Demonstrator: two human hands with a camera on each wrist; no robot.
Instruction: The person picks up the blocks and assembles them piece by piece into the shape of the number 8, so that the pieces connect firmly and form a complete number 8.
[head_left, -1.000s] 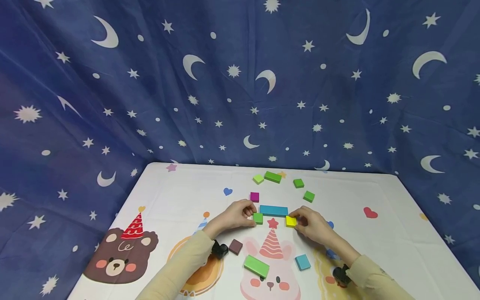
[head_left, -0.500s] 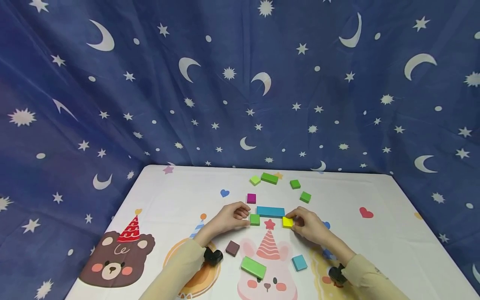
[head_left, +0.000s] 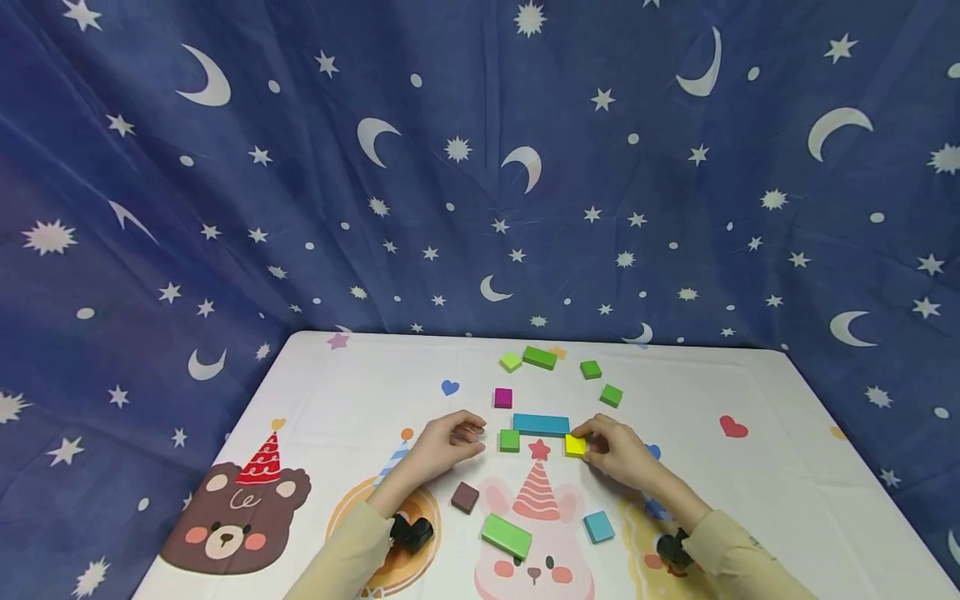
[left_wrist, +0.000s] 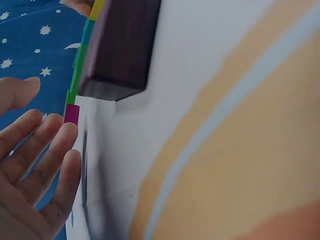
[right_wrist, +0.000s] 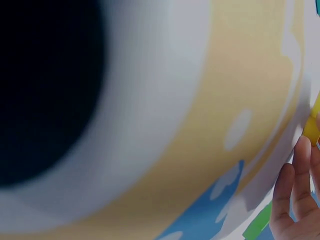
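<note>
yellow block (head_left: 575, 446) sits pinched in the right grip (head_left: 619, 452) beside the long blue block (head_left: 541, 425); the loosely spread left grip (head_left: 444, 447) holds nothing, near a green block (head_left: 509, 441).

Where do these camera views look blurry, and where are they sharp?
Head view: the yellow block has fairly crisp edges; left wrist: the close-up brown block looks soft and dim; right wrist: the large dark shape at upper left is blurred.

Wears long cream-yellow left sleeve (head_left: 347, 552) and matching right sleeve (head_left: 738, 554); shows 1 dark marking (head_left: 762, 546) on the right one, too small to read. Carries rounded black left camera (head_left: 411, 533) and similar right camera (head_left: 672, 549), 1 at each wrist.
</note>
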